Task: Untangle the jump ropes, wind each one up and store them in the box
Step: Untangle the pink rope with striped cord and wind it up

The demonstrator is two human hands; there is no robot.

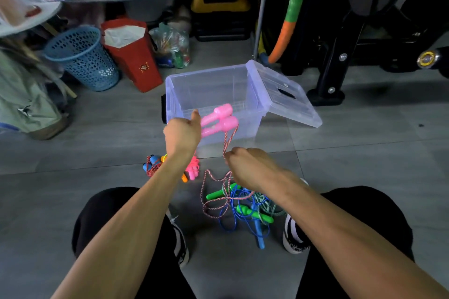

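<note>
My left hand point(182, 134) grips two pink jump-rope handles point(220, 119) side by side, held up in front of the clear plastic box point(211, 80). Their red-and-white twisted rope point(228, 139) hangs down to my right hand point(247, 167), which pinches it. The rope trails on into a tangled pile point(239, 204) on the floor between my feet, mixed with a blue cord, green handles point(257, 215) and a blue handle point(259, 235). Wound ropes point(170, 167) with blue, orange and pink handles lie on the floor under my left forearm.
The box's lid point(284, 94) hangs open on its right side. A blue mesh basket point(82, 58), a red paper bag point(132, 56) and a bag of clutter stand behind it. Black exercise equipment point(340, 56) fills the right. My knees and shoes frame the pile.
</note>
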